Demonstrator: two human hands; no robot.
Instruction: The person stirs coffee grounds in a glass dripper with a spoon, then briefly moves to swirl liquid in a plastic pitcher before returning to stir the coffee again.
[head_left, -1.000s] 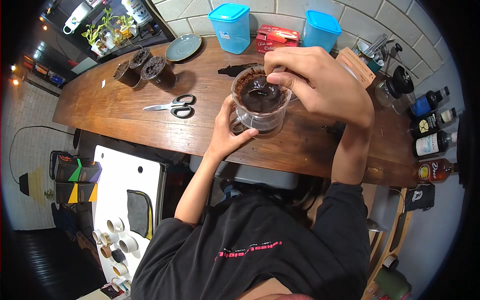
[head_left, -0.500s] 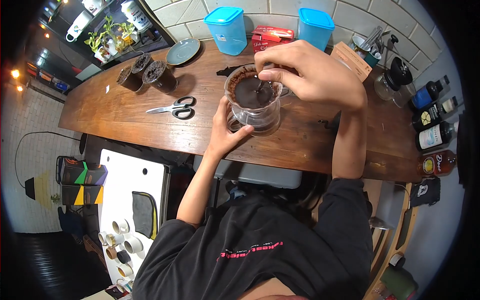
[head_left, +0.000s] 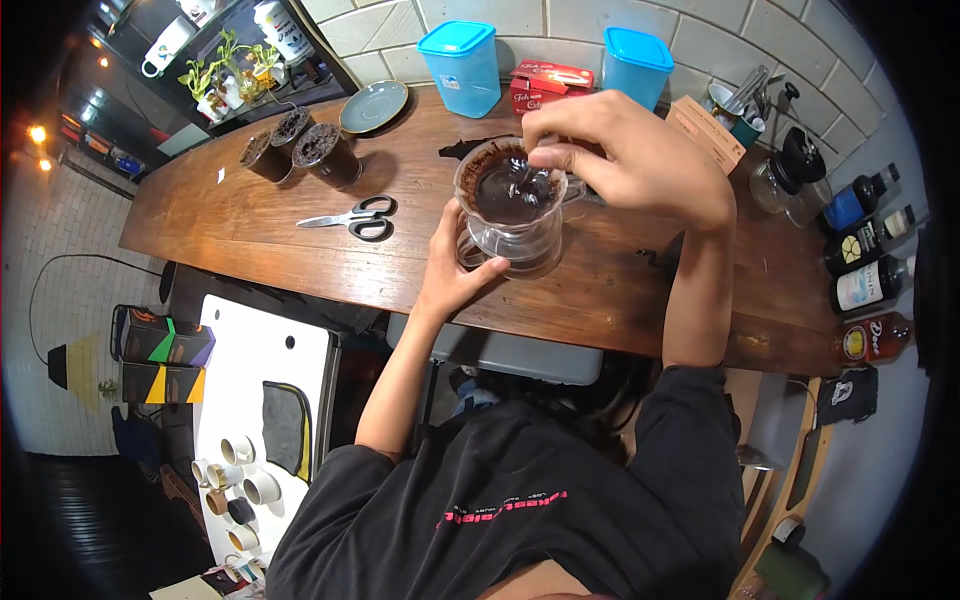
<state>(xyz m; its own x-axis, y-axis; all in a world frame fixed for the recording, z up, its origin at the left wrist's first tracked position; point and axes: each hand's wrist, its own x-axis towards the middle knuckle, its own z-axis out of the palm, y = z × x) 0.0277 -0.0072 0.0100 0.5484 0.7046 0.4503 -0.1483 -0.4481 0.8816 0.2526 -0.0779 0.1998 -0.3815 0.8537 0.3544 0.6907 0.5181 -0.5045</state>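
A clear coffee dripper sits on a glass coffee server, full of dark wet coffee with grounds stuck to the upper wall. My left hand is curled around the server's handle side, thumb pressed low against the glass. Above the rim, my right hand pinches a thin spoon-like stirrer whose lower end is sunk in the coffee. Its tip is hidden by the liquid.
Scissors lie left of the server. Behind them stand several dark-filled glasses and a grey plate. Blue-lidded containers, a red box and a cardboard box line the wall. Bottles stand right.
The stirrer has shifted slightly within the coffee, and the surface now shows more ripples and glints. My left hand keeps its hold. The whole view has moved a little.
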